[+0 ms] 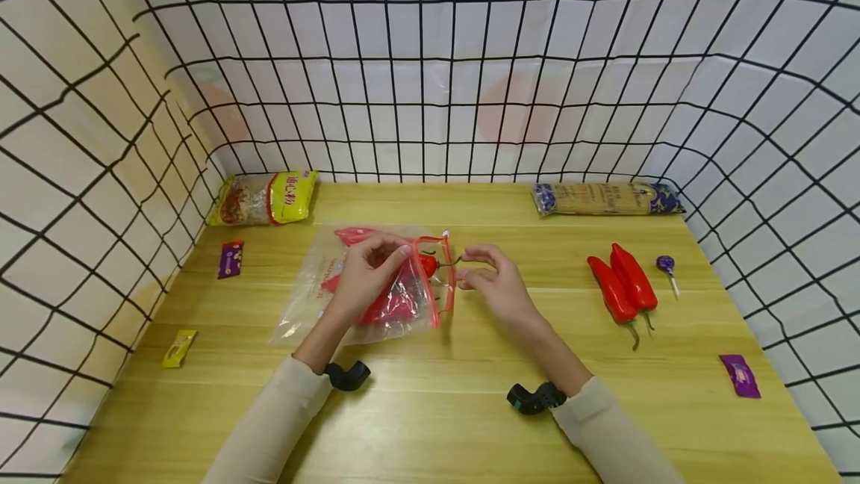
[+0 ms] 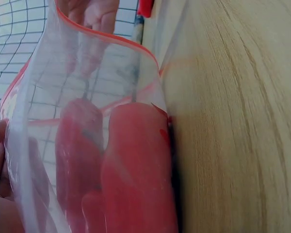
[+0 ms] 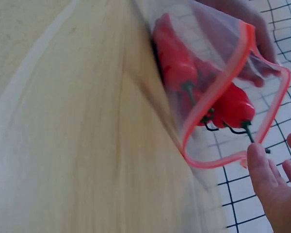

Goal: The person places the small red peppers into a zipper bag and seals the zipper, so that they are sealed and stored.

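A clear zip bag (image 1: 302, 316) with a red zip edge (image 3: 218, 94) lies on the table, its mouth spread towards the right. Several red peppers are inside; one pepper (image 3: 235, 108) has its green stem poking out at the mouth. My left hand (image 1: 363, 275) pinches the bag's upper side near the opening. Just outside the mouth, my right hand (image 1: 499, 286) has its fingers loosely extended, fingertips right at that stem's end, with thumb and forefinger apart. In the left wrist view, two peppers (image 2: 138, 165) show blurred through the plastic.
Two red peppers (image 1: 613, 290) lie at the right beside a purple lollipop (image 1: 665, 264). Wrapped sweets (image 1: 740, 376) sit near both sides. A yellow food packet (image 1: 265, 199) and a noodle pack (image 1: 608, 199) stand at the back, before a black wire grid (image 1: 419, 58).
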The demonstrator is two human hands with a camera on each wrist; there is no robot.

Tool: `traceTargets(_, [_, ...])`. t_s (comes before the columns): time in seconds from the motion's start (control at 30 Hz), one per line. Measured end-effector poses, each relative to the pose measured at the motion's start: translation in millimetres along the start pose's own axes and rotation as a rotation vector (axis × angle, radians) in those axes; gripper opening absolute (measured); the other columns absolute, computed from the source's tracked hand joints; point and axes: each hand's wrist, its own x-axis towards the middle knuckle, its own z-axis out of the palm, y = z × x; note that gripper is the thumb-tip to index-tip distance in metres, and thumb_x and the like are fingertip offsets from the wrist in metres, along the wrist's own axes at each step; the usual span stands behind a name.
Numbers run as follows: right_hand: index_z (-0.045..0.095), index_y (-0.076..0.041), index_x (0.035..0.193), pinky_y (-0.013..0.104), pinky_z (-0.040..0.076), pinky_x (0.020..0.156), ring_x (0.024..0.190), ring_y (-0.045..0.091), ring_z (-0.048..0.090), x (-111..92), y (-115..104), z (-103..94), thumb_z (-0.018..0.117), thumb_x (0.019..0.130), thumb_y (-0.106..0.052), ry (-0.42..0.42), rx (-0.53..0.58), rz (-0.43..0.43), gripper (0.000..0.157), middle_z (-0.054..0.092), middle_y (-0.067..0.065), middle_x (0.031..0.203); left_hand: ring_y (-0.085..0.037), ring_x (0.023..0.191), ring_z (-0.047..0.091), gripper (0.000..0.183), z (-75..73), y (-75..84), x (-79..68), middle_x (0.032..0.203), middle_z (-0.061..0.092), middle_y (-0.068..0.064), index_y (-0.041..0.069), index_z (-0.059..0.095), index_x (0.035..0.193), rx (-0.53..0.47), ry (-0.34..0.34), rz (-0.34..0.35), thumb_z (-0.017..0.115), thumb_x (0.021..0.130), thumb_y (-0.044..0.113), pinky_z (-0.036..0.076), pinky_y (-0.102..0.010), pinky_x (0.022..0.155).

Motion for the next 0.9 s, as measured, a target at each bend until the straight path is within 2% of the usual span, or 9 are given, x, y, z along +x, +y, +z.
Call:
traceTargets(0.1, [0.044,-0.007,0.135,0.044,0.051,0.098,0.124,0.043,0.053,-6,-5,-7.9,0.054,0.097,-0.003,-0.05,0.096,-0.032,0.04,0.049,0.017,0.137,-0.019,0.096,0.062,0.023,-0.9,1.0,-0.1,0.108,0.068,-0.004,0.011,0.07,0.107,0.012,0.003,-0.005,0.066,0.093,0.029,0.052,-0.024,0.087])
traceTargets(0.23, [0.041,-0.004,0.137,0.044,0.047,0.102,0.129,0.041,0.05,-6,-8,-8.2,0.056,0.098,-0.007,-0.1,0.109,-0.058,0.042,0.047,0.021,0.141,-0.019,0.096,0.063,0.023,-1.4,0.8,-0.1,0.107,0.069,-0.004,0.012,0.07,0.107,0.012,0.005,-0.008,0.067,0.093,0.029,0.052,-0.025,0.088])
traceTargets(0.4, [0.04,0.001,0.138,0.038,0.046,0.103,0.128,0.035,0.053,2,-10,6.2,0.056,0.097,-0.005,-0.126,0.079,-0.091,0.044,0.049,0.021,0.139,-0.017,0.096,0.064,0.024,-1.0,1.2,-0.2,0.107,0.069,-0.004,0.012,0.07,0.108,0.004,0.008,0.002,0.067,0.093,0.03,0.052,-0.024,0.088])
traceTargets(0.57, [0.04,0.001,0.138,0.04,0.045,0.104,0.129,0.034,0.052,10,-15,24.6,0.053,0.098,-0.003,-0.192,0.087,-0.109,0.042,0.05,0.02,0.139,-0.016,0.095,0.065,0.023,-0.8,3.3,0.3,0.106,0.07,-0.006,0.009,0.07,0.107,-0.011,0.011,0.025,0.067,0.093,0.027,0.053,-0.024,0.087])
traceTargets(0.63, [0.041,-0.001,0.138,0.037,0.047,0.103,0.128,0.033,0.053,9,-16,26.2,0.054,0.098,-0.004,-0.189,0.089,-0.103,0.042,0.049,0.021,0.14,-0.016,0.096,0.065,0.023,-0.1,-1.8,2.4,0.106,0.07,-0.005,0.01,0.07,0.107,-0.015,0.014,0.02,0.067,0.093,0.028,0.053,-0.024,0.088])
traceTargets(0.77, [0.043,-0.005,0.137,0.033,0.05,0.098,0.127,0.035,0.053,2,-16,12.3,0.058,0.097,-0.011,-0.15,0.049,-0.096,0.044,0.049,0.02,0.14,-0.017,0.098,0.064,0.025,0.8,-17.6,7.7,0.107,0.069,-0.003,0.013,0.07,0.106,-0.029,0.024,0.01,0.068,0.091,0.033,0.052,-0.022,0.089])
traceTargets(0.9, [0.045,-0.011,0.137,0.029,0.052,0.094,0.123,0.033,0.055,-13,-17,-23.1,0.064,0.095,-0.024,-0.074,-0.1,-0.11,0.047,0.052,0.017,0.136,-0.019,0.096,0.063,0.028,0.5,-26.8,9.9,0.105,0.069,-0.002,0.016,0.071,0.104,-0.039,0.03,0.025,0.069,0.089,0.039,0.053,-0.023,0.086])
